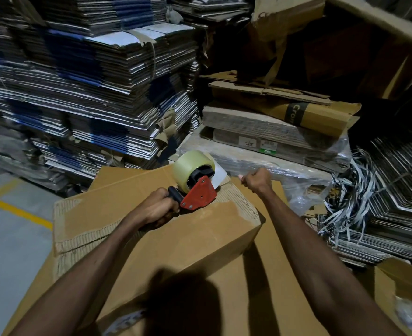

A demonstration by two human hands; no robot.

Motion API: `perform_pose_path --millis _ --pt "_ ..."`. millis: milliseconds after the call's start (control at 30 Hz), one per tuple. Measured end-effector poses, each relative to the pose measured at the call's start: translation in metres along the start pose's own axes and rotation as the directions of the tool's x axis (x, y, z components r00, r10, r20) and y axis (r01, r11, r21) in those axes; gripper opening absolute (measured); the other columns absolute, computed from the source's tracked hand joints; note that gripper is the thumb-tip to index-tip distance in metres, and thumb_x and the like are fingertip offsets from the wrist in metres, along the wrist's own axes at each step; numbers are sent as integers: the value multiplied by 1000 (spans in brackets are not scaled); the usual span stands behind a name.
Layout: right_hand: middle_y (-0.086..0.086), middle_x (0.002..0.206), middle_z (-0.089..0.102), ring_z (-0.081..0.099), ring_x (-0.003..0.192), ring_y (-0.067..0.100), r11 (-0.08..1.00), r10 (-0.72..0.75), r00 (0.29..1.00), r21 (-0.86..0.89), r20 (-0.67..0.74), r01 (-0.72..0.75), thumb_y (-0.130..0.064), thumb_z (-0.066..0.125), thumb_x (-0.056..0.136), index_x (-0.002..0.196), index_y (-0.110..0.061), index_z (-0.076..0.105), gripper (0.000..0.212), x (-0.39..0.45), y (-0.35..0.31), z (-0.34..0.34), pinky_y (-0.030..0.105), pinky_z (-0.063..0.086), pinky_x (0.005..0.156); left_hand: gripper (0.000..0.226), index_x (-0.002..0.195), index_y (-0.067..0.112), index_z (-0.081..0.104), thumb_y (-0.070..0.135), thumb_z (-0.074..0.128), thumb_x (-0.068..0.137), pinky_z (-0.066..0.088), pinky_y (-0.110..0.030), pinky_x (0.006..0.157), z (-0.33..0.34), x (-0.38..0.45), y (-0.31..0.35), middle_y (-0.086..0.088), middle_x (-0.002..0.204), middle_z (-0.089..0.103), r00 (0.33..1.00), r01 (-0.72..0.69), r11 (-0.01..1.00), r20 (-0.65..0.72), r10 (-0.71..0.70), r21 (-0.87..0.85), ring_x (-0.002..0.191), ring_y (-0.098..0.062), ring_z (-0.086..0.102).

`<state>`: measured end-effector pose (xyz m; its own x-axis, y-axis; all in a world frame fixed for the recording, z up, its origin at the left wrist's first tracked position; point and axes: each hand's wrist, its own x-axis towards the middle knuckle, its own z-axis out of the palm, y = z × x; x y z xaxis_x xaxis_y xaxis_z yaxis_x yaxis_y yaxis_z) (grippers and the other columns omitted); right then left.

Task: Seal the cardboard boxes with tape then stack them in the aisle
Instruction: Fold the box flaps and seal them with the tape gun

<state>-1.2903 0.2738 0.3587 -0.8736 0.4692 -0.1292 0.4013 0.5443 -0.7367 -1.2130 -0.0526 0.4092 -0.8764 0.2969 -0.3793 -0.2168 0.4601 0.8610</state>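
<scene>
Matte brown cardboard box (176, 229), left hand (155, 209) gripping red tape dispenser (195, 187), right hand (257, 179) fisted, contents unclear

Matt brown cardboard box (156, 229), its facing torn to ribbed corrugation along the edges. Tape dispenser (197, 195): red painted metal plate, black plastic handle; glossy clear tape roll (190, 166). At 2 o'clock, glossy crinkled plastic wrap (297, 166) over flattened cardboard.

Probably warehouse: flattened carton stacks (91, 93), concrete floor (11, 238), yellow line (16, 209).
</scene>
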Motion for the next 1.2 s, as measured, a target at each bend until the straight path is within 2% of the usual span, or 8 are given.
perform_pose_path --millis 167,300,467,567,700,800,967,1200 --pt "8 59 65 57 52 21 977 150 987 142 60 -157 -22 83 89 58 -5 66 40 -5 10 9 35 54 61 11 72 7 57 5 56 83 25 -22 43 4 1 -1 -12 60 42 1000 5 1000 1 -5 -3 41 -16 32" --pt "16 82 70 65 72 29 952 260 956 133 134 -277 -21 79 87 68 -6 60 31 -10 9 21 37 48 62 19 66 12 54 5 60 83 28 -25 44 0 3 -4 -11 59 43 1000 10 1000 -11 -10 12 42 -17 35" --pt "6 110 77 74 95 28 965 245 961 65 129 -255 -27 79 82 108 -22 79 27 -14 21 21 33 59 80 20 66 12 55 5 56 85 31 -27 46 3 1 -4 -13 59 46 1000 23 1000 -11 -23 11 44 -20 38" --pt "4 92 79 73 79 24 981 134 990 140 35 -137 -35 84 85 88 -21 81 15 -23 14 17 41 63 78 15 68 9 57 7 58 82 35 -30 47 5 -1 -3 -14 59 51 999 14 999 -51 -12 42 45 -22 45" --pt "-7 56 62 58 56 18 975 -38 997 221 66 23 -49 82 84 53 -21 64 45 -39 -18 19 34 47 57 20 72 8 67 28 69 77 46 -34 55 -1 3 -6 -9 64 70 977 -16 949 -197 82 315 54 -23 62" --pt "-1 78 72 65 78 21 995 -24 1000 97 4 23 -45 92 73 70 -18 73 33 -43 -24 21 34 52 69 20 78 18 68 38 69 80 51 -34 62 1 0 -11 -2 72 71 954 -22 884 -256 159 468 65 -21 66" --pt "9 86 72 70 85 32 992 108 989 70 -100 -101 -41 92 72 72 -12 70 37 -50 -14 12 36 53 69 26 91 23 66 44 57 79 56 -41 73 1 8 -8 -1 86 70 941 -105 795 -200 274 597 78 -27 65" --pt "4 101 72 67 98 31 980 153 978 146 -141 -132 -42 85 79 91 -22 69 28 -69 10 4 33 50 78 20 86 24 58 43 62 86 41 -36 62 5 31 0 -3 86 66 937 -181 658 -75 342 731 75 -27 60"
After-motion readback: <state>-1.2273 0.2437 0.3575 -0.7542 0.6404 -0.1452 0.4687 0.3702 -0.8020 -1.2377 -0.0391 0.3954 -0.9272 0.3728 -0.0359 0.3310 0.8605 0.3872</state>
